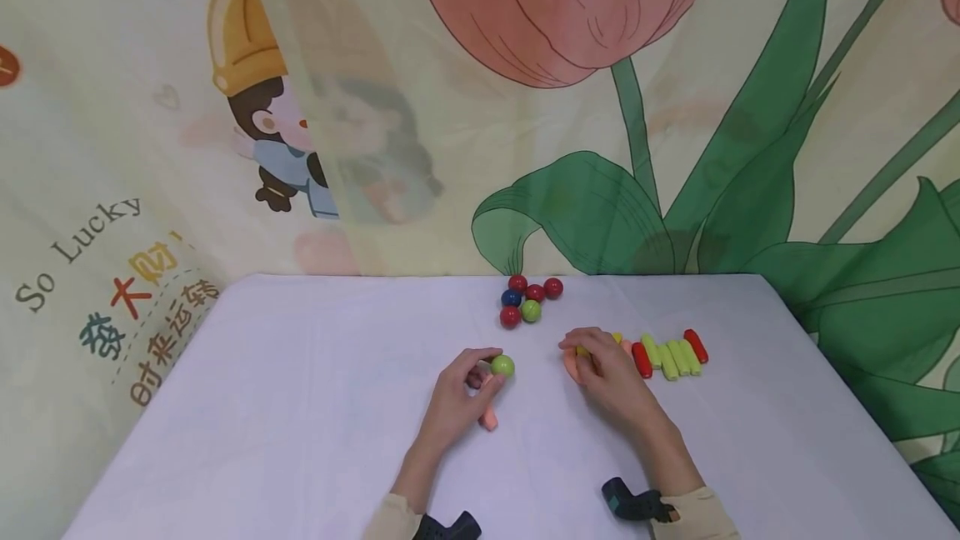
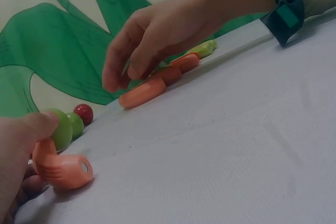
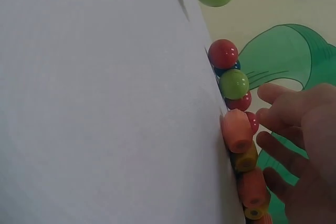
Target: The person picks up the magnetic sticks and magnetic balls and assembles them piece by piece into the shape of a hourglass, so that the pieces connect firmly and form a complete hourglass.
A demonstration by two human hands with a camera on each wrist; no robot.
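Covering the desk (image 1: 300,407) is a pale cloth, so the pieces rest without rolling. Right hand (image 1: 603,373) curls its fingers over an orange tube (image 1: 572,367) beside the tube row (image 1: 671,354). Left hand (image 1: 457,394) pinches a green ball (image 1: 502,366) above another orange tube (image 1: 489,419), near the ball cluster (image 1: 529,301).

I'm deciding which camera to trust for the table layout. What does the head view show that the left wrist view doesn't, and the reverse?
Only the head view shows the full cluster of balls, including the blue ball, and the whole row of red and yellow-green tubes.

Only the left wrist view shows the open end of the orange tube held in the left hand.

Both show the left hand pinching the green ball, the right hand over the orange tube by the row, and the white table.
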